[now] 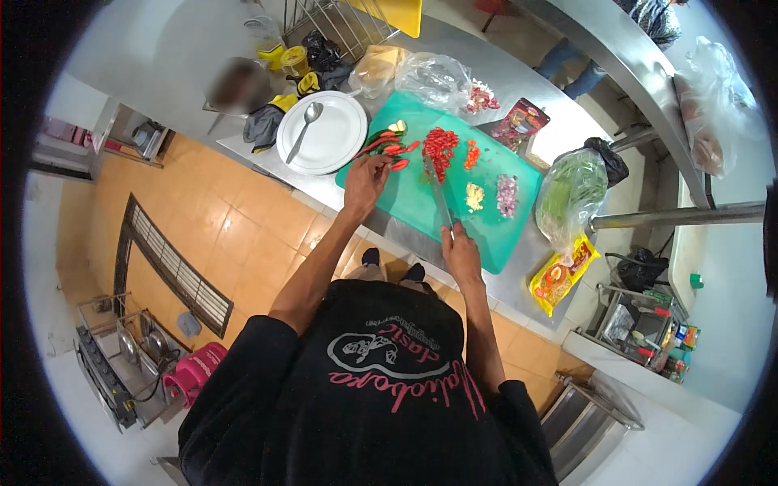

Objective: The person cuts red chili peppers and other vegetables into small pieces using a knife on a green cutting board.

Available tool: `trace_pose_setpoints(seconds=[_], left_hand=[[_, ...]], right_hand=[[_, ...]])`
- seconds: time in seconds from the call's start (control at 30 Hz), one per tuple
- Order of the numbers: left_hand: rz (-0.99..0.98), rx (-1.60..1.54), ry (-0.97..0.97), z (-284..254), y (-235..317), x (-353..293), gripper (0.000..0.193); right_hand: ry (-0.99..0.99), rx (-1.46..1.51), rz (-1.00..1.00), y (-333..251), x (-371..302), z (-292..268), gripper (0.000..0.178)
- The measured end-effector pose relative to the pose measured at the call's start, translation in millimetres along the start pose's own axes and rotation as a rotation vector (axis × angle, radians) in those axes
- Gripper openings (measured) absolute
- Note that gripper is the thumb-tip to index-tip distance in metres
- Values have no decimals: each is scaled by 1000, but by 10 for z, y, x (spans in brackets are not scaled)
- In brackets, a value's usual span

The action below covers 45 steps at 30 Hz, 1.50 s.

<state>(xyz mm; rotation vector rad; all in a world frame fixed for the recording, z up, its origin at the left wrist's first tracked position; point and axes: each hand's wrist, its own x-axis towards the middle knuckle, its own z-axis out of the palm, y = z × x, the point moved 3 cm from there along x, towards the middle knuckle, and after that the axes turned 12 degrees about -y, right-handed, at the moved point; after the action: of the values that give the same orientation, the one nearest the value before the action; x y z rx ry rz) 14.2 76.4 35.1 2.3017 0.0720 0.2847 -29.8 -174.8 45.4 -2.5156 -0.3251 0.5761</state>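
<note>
My right hand (pixel 463 257) grips a knife (pixel 442 202) by its handle. Its blade points away from me, with the tip at a pile of chopped red chili (pixel 440 148) on the green cutting board (pixel 413 202). My left hand (pixel 366 185) is closed, fingers bent in beside several whole red chilies (pixel 392 149) at the board's left edge; whatever is between the fingertips is too small to make out. Green chilies and pale garlic cloves (pixel 397 126) lie just beyond. Separate heaps hold orange-red pieces (pixel 472 154), chopped garlic (pixel 475 196) and chopped shallot (pixel 506 196).
Left of the board sits a white plate (pixel 332 134) with a spoon (pixel 306 130). Clear plastic bags (pixel 433 79) and a dark packet (pixel 519 121) lie beyond it. At the right are a bag of green vegetables (pixel 570 194) and a yellow packet (pixel 563 274). A metal rail (pixel 689 217) runs nearby.
</note>
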Motion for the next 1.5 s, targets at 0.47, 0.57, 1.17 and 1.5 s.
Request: trace_pose_setpoints(seconds=[0.47,0.57,1.17,1.5], left_hand=[[244,181,-127,-79,53,239,12],[200,213,-132,-87,34,246,11],[123,357,-161,-220,-97,436,14],[79,469,-290,-175,-91,520,12]], right_hand=[[19,106,144,-311,-79,280,37],[7,104,182,-396,-47,284,38],[68,108,164,-481,-8,305,37],[51,94,187,-353,-57,312,38]])
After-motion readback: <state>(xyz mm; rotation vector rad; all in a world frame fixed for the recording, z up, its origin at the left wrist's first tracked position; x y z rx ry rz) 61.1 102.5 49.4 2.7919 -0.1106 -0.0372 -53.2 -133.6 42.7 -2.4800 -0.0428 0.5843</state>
